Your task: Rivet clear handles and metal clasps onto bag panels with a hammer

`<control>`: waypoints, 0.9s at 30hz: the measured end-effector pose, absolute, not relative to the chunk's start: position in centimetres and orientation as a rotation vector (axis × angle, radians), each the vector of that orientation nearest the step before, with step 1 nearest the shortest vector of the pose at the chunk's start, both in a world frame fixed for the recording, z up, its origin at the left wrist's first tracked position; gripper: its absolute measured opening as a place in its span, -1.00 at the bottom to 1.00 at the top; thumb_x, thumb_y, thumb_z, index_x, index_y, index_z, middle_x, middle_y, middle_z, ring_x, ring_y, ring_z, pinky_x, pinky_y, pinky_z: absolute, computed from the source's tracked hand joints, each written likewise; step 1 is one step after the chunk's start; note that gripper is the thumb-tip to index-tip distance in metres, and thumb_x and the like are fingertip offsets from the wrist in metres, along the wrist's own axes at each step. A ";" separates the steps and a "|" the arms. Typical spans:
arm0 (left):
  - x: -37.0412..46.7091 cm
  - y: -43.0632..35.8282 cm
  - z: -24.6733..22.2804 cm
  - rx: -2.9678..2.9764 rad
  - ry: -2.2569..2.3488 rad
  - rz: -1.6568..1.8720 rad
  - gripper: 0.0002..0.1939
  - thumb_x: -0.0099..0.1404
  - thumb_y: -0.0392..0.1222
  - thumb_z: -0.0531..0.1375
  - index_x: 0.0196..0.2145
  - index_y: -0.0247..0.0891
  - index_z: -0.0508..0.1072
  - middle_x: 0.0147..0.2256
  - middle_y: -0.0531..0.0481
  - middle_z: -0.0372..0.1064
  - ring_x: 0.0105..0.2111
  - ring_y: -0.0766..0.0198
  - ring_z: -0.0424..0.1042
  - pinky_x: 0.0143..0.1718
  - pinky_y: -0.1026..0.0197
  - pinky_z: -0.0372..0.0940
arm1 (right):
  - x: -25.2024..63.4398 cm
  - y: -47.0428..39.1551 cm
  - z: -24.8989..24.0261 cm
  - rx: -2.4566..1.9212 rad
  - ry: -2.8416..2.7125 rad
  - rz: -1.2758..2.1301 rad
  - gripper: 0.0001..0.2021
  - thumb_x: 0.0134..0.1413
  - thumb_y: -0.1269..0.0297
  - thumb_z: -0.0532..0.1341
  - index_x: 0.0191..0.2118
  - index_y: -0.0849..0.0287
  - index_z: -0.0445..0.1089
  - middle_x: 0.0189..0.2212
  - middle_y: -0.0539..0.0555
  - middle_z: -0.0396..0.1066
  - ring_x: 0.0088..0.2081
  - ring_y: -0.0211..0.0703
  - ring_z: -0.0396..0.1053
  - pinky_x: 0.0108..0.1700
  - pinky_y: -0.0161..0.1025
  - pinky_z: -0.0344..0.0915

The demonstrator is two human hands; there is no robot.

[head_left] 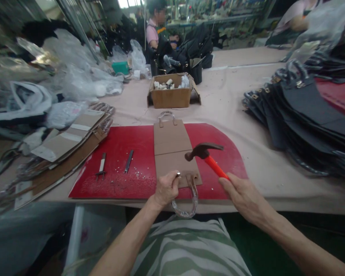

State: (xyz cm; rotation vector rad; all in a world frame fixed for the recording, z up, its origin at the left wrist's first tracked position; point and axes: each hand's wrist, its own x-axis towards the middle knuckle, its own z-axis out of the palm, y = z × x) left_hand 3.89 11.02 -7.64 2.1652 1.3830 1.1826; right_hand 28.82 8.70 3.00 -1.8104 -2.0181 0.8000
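My right hand (241,191) is closed round the orange handle of a claw hammer (204,151), its head raised above the bag panel. My left hand (166,188) is closed on a small metal punch-like tool (178,174); only its shiny top end shows, and its lower end is hidden by my fingers. Under that hand lies a taupe bag panel (172,138) with a handle at each end. The near handle (185,212), wrapped in clear plastic, hangs over the table edge. A red mat (132,138) lies beneath the panel.
On the mat are a pronged tool (101,165), a dark metal bar (129,161) and several tiny silvery bits. Stacked tan panels (71,142) are at left, dark bag panels (293,111) at right. A cardboard box (171,97) stands ahead. A person (158,30) sits beyond.
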 end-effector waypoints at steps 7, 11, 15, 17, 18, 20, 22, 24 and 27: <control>3.8 10.7 -7.4 2.055 1.401 1.120 -0.87 0.36 -0.20 0.10 -0.23 -0.24 0.42 -0.36 -0.05 0.47 -0.36 0.26 0.47 -0.29 0.27 0.34 | 30.2 12.2 -2.1 -2.257 -1.988 0.397 -0.75 0.26 0.18 0.00 -0.32 0.21 0.30 -0.41 0.18 0.38 -0.39 -0.06 0.33 -0.38 -0.21 0.10; 4.5 10.8 -7.3 1.877 1.435 1.148 -0.85 0.34 -0.17 0.11 -0.31 -0.22 0.45 -0.39 -0.03 0.49 -0.38 0.27 0.48 -0.30 0.26 0.35 | 27.5 11.5 -2.7 -1.975 -2.168 0.007 -0.77 0.23 0.23 0.08 -0.11 0.26 0.33 -0.15 0.27 0.34 -0.15 0.04 0.29 -0.20 -0.16 0.14; 4.4 12.1 -6.6 1.249 1.428 1.377 -0.74 0.33 0.01 0.11 -0.33 -0.25 0.38 -0.42 -0.02 0.48 -0.42 0.26 0.51 -0.34 0.22 0.41 | 23.6 10.0 -2.9 -1.769 -2.258 0.157 -0.75 0.15 0.09 0.20 -0.16 0.16 0.33 -0.17 0.17 0.31 -0.14 0.03 0.24 -0.14 -0.14 0.15; 3.2 13.0 -5.7 1.048 1.441 1.477 -0.68 0.32 0.07 0.10 -0.31 -0.27 0.36 -0.41 -0.04 0.48 -0.42 0.24 0.52 -0.35 0.20 0.42 | 22.5 9.4 -3.2 -1.807 -2.256 0.207 -0.70 0.07 0.06 0.28 -0.19 0.15 0.32 -0.19 0.16 0.29 -0.16 0.03 0.24 -0.16 -0.14 0.15; 2.3 13.4 -5.2 1.065 1.495 1.481 -0.68 0.32 0.08 0.09 -0.32 -0.27 0.36 -0.42 -0.04 0.48 -0.42 0.24 0.52 -0.35 0.20 0.42 | 22.2 9.2 -3.3 -1.845 -2.233 0.220 -0.67 0.04 0.05 0.30 -0.19 0.15 0.32 -0.18 0.16 0.29 -0.16 0.03 0.24 -0.16 -0.14 0.16; 0.1 14.3 -4.1 1.284 1.751 1.379 -0.70 0.31 0.04 0.10 -0.34 -0.26 0.39 -0.43 -0.04 0.48 -0.43 0.24 0.50 -0.33 0.20 0.38 | 21.9 9.1 -3.4 -1.925 -2.183 0.240 -0.64 0.01 0.04 0.32 -0.17 0.17 0.30 -0.19 0.18 0.28 -0.15 0.03 0.25 -0.18 -0.15 0.17; -2.0 14.8 -3.3 1.569 2.125 1.084 -0.73 0.30 0.01 0.11 -0.36 -0.24 0.42 -0.45 -0.05 0.47 -0.42 0.18 0.49 -0.31 0.17 0.34 | 21.7 9.2 -3.3 -1.991 -2.151 0.255 -0.64 0.02 0.04 0.31 -0.17 0.17 0.29 -0.22 0.17 0.28 -0.18 0.03 0.28 -0.20 -0.16 0.18; -3.4 15.1 -2.9 1.755 2.424 0.650 -0.77 0.30 -0.03 0.13 -0.35 -0.24 0.44 -0.45 -0.10 0.47 -0.38 0.08 0.49 -0.31 0.12 0.31 | 21.6 9.6 -3.1 -2.053 -2.133 0.263 -0.64 0.02 0.07 0.31 -0.18 0.19 0.28 -0.24 0.17 0.28 -0.21 0.02 0.30 -0.23 -0.17 0.18; -4.2 15.3 -3.2 1.848 2.562 0.207 -0.81 0.32 -0.11 0.10 -0.25 -0.27 0.43 -0.35 -0.19 0.47 -0.31 0.00 0.50 -0.32 0.10 0.30 | 21.3 10.4 -2.8 -2.143 -2.098 0.329 -0.62 0.01 0.05 0.30 -0.18 0.21 0.26 -0.25 0.19 0.30 -0.24 0.03 0.36 -0.29 -0.18 0.17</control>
